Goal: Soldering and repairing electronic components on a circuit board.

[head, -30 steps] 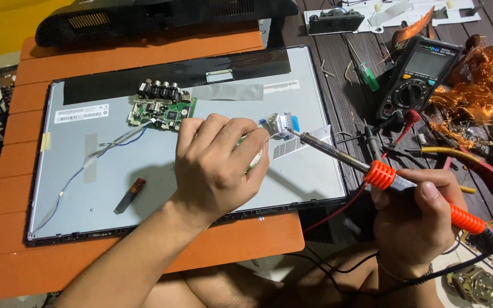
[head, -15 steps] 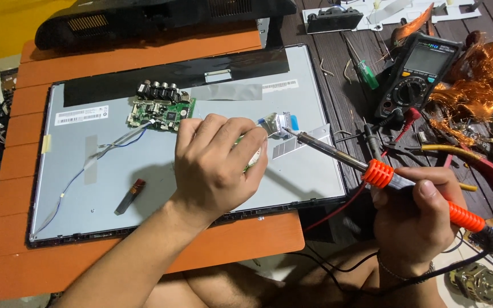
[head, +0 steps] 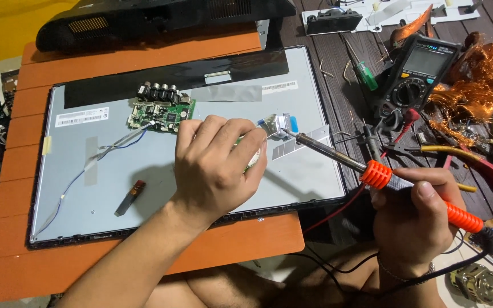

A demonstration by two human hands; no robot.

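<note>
Pliers [head: 475, 165] and multimeter [head: 420, 71] crowded my desk's right edge; left hand [head: 215, 165] pinched the ribbon connector [head: 275, 122], hiding it partly, right hand [head: 415, 219] gripped the soldering iron [head: 372, 171]

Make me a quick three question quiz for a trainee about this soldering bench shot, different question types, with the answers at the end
1. True or false: the right hand holds the soldering iron by its orange grip.
2. Multiple choice: the iron's tip meets what? A) the green circuit board B) the flat ribbon connector beside the left hand C) the multimeter
3. Fill in: the small red and black piece lies on the grey back of the ___ panel.

Key
1. True.
2. B. The left hand's fingers rest by the connector; whether they pinch it cannot be told.
3. Display.
</note>
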